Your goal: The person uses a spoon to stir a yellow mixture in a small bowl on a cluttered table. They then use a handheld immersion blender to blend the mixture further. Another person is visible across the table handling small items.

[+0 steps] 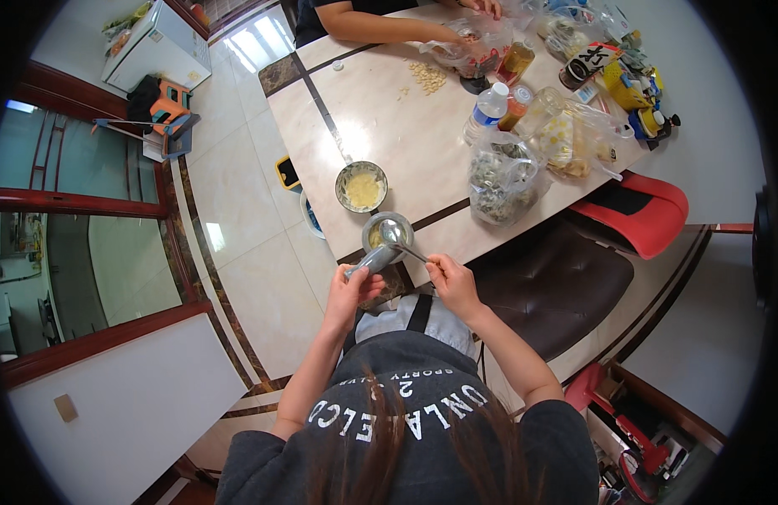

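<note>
My left hand grips a grey stone pestle by one end, its other end tilted over the rim of a grey mortar. In my right hand is the handle of a metal spoon, whose bowl is at the mortar's mouth, near the pestle's tip. Some yellowish mash shows inside the mortar, partly hidden by the spoon. Just beyond it stands a patterned bowl with pale yellow mash in it.
Another person's arm reaches over a plastic bag at the far side. Peeled cloves, apparently garlic, lie nearby. A water bottle, an orange-capped jar and a filled clear bag stand right. A brown padded seat is beside the table.
</note>
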Motion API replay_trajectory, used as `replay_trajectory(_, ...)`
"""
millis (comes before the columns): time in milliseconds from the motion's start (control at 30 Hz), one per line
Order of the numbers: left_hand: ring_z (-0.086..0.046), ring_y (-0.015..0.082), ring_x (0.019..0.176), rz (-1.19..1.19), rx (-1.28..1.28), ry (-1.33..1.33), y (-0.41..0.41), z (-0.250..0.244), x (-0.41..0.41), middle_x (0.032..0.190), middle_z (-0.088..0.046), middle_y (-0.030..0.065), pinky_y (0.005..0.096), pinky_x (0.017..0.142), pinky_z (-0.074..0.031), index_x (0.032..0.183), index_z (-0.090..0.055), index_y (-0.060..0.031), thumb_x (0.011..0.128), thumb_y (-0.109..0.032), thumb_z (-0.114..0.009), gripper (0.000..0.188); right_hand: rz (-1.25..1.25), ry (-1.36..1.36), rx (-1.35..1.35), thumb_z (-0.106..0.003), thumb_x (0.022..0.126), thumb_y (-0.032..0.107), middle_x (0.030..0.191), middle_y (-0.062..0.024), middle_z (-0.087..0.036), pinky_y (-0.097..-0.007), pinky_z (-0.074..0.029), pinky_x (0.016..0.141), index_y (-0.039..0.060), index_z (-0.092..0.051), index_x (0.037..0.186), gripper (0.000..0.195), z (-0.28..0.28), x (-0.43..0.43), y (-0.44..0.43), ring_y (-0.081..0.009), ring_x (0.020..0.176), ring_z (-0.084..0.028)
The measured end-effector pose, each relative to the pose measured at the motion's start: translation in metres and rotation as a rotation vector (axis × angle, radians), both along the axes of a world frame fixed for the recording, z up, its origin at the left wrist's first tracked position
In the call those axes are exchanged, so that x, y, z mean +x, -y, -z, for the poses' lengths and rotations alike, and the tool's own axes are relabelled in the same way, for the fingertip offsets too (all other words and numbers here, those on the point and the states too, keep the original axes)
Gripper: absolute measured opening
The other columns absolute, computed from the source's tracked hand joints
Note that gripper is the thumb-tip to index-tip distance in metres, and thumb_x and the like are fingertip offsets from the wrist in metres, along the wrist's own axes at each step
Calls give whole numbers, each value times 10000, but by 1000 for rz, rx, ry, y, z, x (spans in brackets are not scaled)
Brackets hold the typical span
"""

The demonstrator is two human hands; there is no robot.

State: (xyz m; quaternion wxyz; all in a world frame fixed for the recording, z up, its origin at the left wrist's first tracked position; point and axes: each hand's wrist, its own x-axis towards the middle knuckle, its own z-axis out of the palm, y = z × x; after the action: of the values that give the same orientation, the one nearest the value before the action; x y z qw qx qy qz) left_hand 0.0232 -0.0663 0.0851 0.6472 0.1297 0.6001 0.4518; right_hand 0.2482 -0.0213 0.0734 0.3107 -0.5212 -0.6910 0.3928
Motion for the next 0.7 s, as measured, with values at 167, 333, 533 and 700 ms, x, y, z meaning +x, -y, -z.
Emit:
replay_trajectory(167, -699, 195, 809, -142, -120, 330, 15, 15, -3, 950, -678, 133, 279, 665, -593, 1090, -494, -34, 972, -254, -547, 255, 76, 6, -127, -594, 952, 212, 740, -138, -634, -363, -480, 577, 35, -611, 1003, 185, 11, 5, -2, -291, 646, -637)
replay_trajectory(333, -689, 167, 797, -229, -168, 542, 25, 28, -11, 921, -681, 66, 253, 625, -569, 1051, -565, -44, 962, -311, -562, 282, 1, -71, -60, -608, 947, 208, 694, -130, -616, -356, -472, 566, 37, -619, 1020, 186, 12, -2, 2, -283, 621, -623)
replay_trajectory(533, -667, 149, 773, -252, -217, 719, 32, 25, -11, 865, -676, 33, 244, 596, -546, 982, -596, -44, 954, -346, -571, 304, -1, -73, -93, -607, 951, 206, 672, -118, -594, -341, -459, 548, 33, -611, 1018, 186, 10, 1, 1, -253, 578, -594)
replay_trajectory(700, -655, 138, 769, -220, -236, 845, 30, 23, -11, 869, -661, 35, 213, 561, -522, 992, -584, -31, 972, -366, -541, 338, 12, -78, -66, -603, 956, 197, 643, -106, -574, -319, -447, 527, 22, -607, 1011, 183, 15, -1, 1, -205, 532, -565)
